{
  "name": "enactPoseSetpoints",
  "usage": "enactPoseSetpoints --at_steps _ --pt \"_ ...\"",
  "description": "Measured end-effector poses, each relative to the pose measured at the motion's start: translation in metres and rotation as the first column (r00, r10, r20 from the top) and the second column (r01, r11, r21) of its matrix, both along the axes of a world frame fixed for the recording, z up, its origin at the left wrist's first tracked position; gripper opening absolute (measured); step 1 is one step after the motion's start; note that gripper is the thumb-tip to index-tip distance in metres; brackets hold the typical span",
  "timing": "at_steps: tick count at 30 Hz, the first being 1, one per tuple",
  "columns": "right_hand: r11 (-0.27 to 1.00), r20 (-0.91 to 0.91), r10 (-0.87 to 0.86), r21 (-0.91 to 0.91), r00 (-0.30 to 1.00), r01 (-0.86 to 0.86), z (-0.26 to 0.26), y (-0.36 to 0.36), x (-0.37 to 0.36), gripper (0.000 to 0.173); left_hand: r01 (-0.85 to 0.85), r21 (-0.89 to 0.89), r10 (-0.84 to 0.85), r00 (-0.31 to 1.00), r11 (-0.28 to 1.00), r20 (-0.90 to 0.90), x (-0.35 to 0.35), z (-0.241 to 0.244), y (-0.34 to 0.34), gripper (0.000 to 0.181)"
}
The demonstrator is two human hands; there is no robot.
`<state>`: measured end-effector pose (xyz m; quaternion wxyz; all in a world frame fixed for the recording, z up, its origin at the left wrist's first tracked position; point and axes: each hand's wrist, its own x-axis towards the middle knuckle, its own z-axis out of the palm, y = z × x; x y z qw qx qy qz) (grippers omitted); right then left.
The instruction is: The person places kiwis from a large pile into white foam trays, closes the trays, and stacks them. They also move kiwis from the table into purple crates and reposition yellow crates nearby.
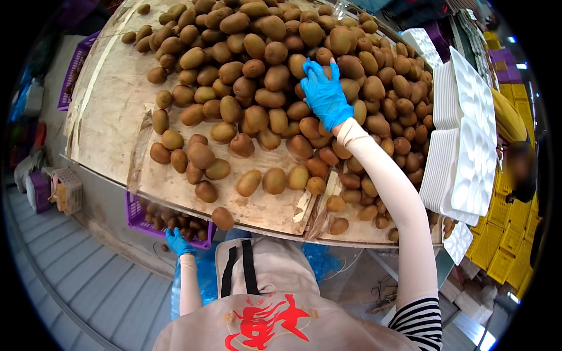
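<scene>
A large heap of brown kiwifruit [268,79] covers much of the wooden table before me. My right hand [325,94], in a blue glove, rests on the heap with its fingers bent down among the fruit. Whether it grips a kiwifruit there is hidden. Below the table's front edge, my left hand [179,242], also in a blue glove, is held over the near rim of a purple plastic crate [131,215] containing kiwifruit. Its fingers are apart and I see no fruit in them. One kiwifruit [222,218] lies right at the table's edge.
Stacks of white moulded fruit trays [474,166] stand at the table's right end. Another purple crate [79,66] is beyond the left edge. Yellow crates [496,232] and a person [509,118] are at the far right. Brown tape [327,206] crosses the wooden tabletop [105,145].
</scene>
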<state>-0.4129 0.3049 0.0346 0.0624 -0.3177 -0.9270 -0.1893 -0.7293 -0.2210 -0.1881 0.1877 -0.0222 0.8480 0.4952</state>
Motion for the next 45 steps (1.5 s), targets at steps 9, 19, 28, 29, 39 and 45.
enactPoseSetpoints --at_steps 9,19,28,29,39,45 --pt "0.992 0.106 -0.125 0.001 0.986 0.126 -0.015 -0.012 -0.022 0.034 0.017 0.161 -0.019 1.0 0.987 0.005 0.037 0.063 0.069 0.021" --pt "0.469 -0.531 -0.754 -0.847 0.386 -0.249 0.034 -0.042 -0.002 0.024 0.305 0.311 -0.228 0.938 0.9 -0.262 0.089 0.185 0.16 0.025" --pt "-0.156 0.008 -0.977 -0.705 0.212 -0.692 0.075 -0.1 0.022 0.028 0.445 0.584 -0.505 0.86 0.679 -0.069 0.159 0.236 0.239 0.022" --pt "-0.146 0.004 -0.979 -0.711 0.204 -0.688 0.076 -0.105 0.025 0.028 0.451 0.609 -0.544 0.838 0.653 -0.038 0.165 0.237 0.247 0.023" --pt "0.163 -0.282 -0.947 -0.833 0.154 -0.528 0.059 -0.172 0.039 0.023 0.524 0.743 -0.826 0.559 0.415 0.067 0.232 0.254 0.31 0.053" --pt "0.384 -0.46 -0.886 -0.791 0.049 -0.477 0.045 -0.152 0.112 0.017 0.425 0.724 -0.78 0.574 0.543 0.249 0.226 0.195 0.29 0.049"
